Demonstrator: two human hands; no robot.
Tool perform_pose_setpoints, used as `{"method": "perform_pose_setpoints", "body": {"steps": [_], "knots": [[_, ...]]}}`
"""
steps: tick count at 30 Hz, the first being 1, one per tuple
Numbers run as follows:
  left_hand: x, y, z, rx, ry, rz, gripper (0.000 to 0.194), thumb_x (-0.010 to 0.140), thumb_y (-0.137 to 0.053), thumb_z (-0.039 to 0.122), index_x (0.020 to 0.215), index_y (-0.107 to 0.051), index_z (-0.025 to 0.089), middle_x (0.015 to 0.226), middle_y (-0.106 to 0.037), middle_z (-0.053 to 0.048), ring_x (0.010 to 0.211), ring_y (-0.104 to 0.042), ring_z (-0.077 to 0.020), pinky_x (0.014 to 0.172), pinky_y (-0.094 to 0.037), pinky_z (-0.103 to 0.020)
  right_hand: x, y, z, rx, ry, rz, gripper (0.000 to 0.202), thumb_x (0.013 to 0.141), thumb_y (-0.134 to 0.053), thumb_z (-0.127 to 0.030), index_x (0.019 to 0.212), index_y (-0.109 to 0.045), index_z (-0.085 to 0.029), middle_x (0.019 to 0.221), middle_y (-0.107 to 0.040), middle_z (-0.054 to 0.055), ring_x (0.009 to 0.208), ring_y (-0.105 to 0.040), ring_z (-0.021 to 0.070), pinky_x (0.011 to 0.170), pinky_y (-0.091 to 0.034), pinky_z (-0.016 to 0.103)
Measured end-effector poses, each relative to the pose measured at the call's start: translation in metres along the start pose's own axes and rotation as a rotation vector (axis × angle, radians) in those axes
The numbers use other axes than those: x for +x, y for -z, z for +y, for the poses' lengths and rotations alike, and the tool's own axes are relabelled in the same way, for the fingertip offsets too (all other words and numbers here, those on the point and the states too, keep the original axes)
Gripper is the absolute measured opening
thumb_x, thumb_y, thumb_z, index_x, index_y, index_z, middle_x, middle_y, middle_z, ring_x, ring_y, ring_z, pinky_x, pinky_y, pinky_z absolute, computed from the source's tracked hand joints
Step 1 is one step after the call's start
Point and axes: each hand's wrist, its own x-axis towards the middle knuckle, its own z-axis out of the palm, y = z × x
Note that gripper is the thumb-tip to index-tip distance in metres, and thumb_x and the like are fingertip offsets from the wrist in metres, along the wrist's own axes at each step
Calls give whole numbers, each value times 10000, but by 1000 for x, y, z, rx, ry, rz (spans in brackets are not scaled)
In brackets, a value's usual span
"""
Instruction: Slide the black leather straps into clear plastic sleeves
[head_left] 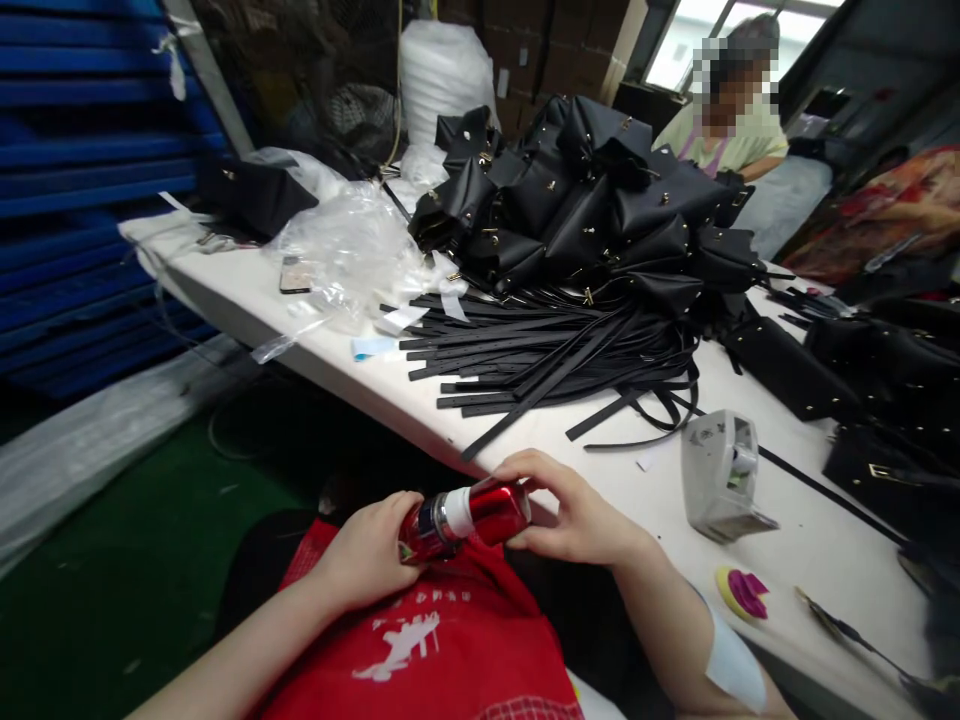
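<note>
Head view: L hand (375, 545) is wrapped round the base of a red bottle (431, 525); R hand (570, 510) has thumb + fingers round its red top (499, 512). Bottle's held tilted over the red apron (465, 660), just off the desk (652, 505) edge. Step in hand looks like two-handed handling; can't tell if top's loose. Any next move calls for a firm L grip, w/ R aligned. Straps (525, 360) at 1 o'clock, dispenser (709, 480) approx 3 o'clock.
</note>
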Motion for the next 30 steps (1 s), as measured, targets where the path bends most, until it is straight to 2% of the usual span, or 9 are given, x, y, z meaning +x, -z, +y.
{"method": "perform_pose_setpoints", "body": {"steps": [5, 9, 11, 15, 17, 19, 24, 27, 30], "knots": [[-12, 13, -17, 6, -50, -29, 403, 661, -650, 266, 1049, -551, 213, 1042, -659, -59, 955, -640, -245, 801, -479, -311, 17, -47, -30, -263, 55, -200, 526, 808, -680, -340, 1297, -519, -231, 1222, -550, 102, 1085, -565, 212, 929, -452, 329], [-21, 16, -28, 38, -100, -33, 362, 663, -648, 271, 1007, -561, 205, 971, -643, -56, 910, -630, -247, 780, -475, -322, 37, -81, -32, -596, -332, -288, 574, 894, -414, -652, 997, -644, -137, 863, -675, 130, 810, -649, 257, 746, -481, 356], [-26, 16, -36, 54, -103, -26, 353, 680, -639, 289, 1014, -564, 203, 960, -637, -63, 911, -624, -253, 789, -470, -335, 43, -88, -36, -665, -447, -300, 650, 940, -258, -644, 888, -665, -140, 785, -681, 134, 760, -658, 258, 734, -478, 365], [-37, 13, -55, 14, -103, 11, 398, 661, -641, 252, 1045, -552, 195, 987, -638, -67, 937, -623, -254, 814, -464, -337, 45, -88, -54, -482, -64, -297, 513, 865, -572, -507, 1267, -551, -190, 1265, -581, 134, 1140, -565, 249, 960, -437, 366], [-41, 10, -60, -9, -111, 20, 389, 660, -642, 251, 1035, -550, 197, 980, -639, -61, 916, -625, -249, 786, -466, -331, 43, -91, -60, -379, 154, -380, 535, 795, -680, -379, 1287, -535, -228, 1392, -473, 108, 1262, -465, 232, 1038, -385, 351], [-43, 8, -62, -22, -137, 19, 358, 685, -633, 272, 1027, -553, 201, 961, -638, -55, 895, -627, -244, 763, -465, -327, 41, -96, -60, -374, 137, -411, 442, 814, -660, -358, 1227, -572, -230, 1329, -530, 99, 1201, -516, 220, 1006, -411, 338], [-43, 5, -57, -39, -175, 11, 378, 691, -641, 293, 1048, -555, 203, 982, -646, -55, 920, -632, -249, 778, -467, -324, 35, -101, -54, -610, -385, -274, 540, 980, -282, -535, 984, -659, -149, 811, -685, 103, 786, -656, 225, 770, -486, 345], [-40, 7, -54, -62, -165, 15, 375, 679, -650, 294, 1033, -555, 215, 981, -649, -45, 910, -636, -242, 769, -471, -313, 30, -92, -61, -496, -141, -192, 457, 904, -519, -486, 1244, -562, -184, 1190, -622, 127, 1073, -596, 234, 924, -451, 355], [-38, 9, -52, -51, -177, 9, 374, 671, -649, 294, 1024, -558, 210, 979, -652, -47, 906, -634, -244, 765, -476, -318, 26, -89, -62, -370, 77, -303, 560, 785, -690, -371, 1302, -528, -230, 1369, -496, 110, 1226, -496, 227, 1004, -409, 341]]}}
